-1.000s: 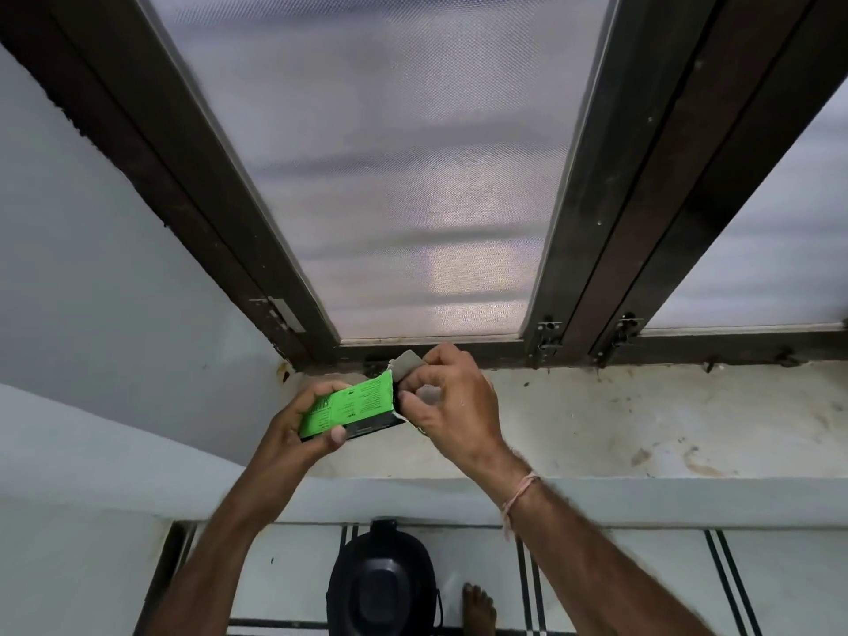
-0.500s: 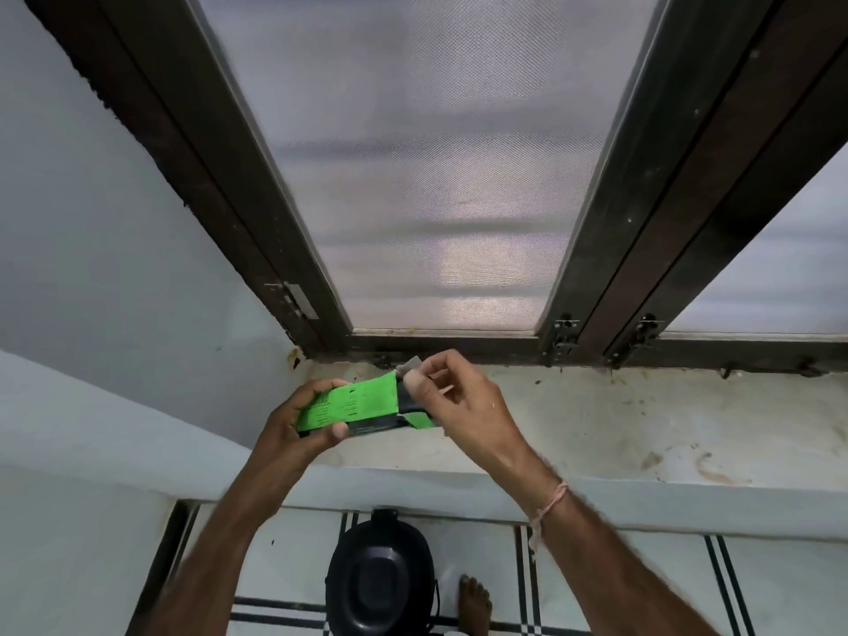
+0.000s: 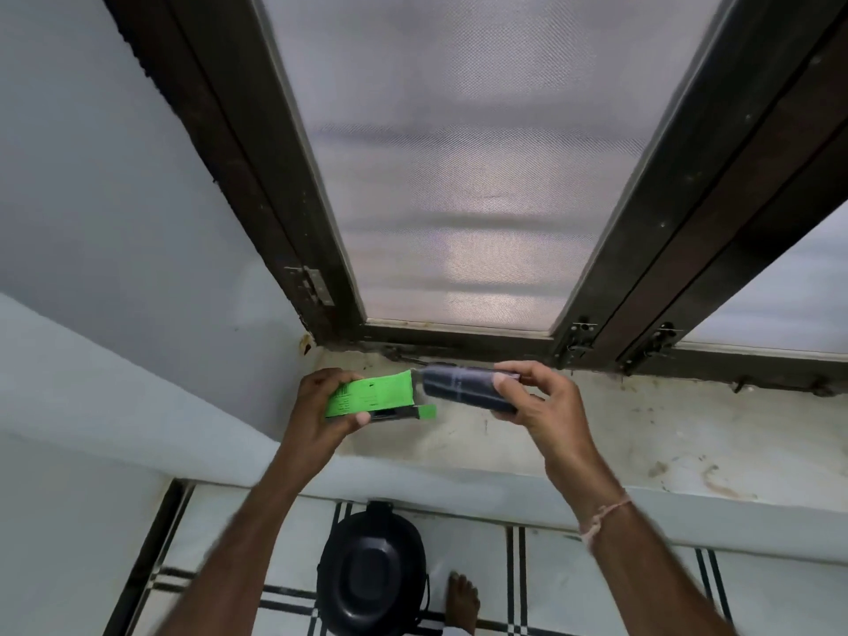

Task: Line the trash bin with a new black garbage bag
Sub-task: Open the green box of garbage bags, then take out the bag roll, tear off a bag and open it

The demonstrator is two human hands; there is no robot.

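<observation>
My left hand grips a small green carton with its end flap open, held over the window sill. A dark roll of garbage bags lies just right of the carton's open end, and my right hand holds it between thumb and fingers. The roll is out of the carton. Down on the floor below stands the black trash bin with its lid closed, between my forearms.
A stained white sill runs below a dark-framed window with mesh panes. A bare foot stands right of the bin on the white tiled floor with black lines. A white wall fills the left.
My right hand has drawn the dark roll out of the green carton and moved it right. The left hand kept hold of the carton.
</observation>
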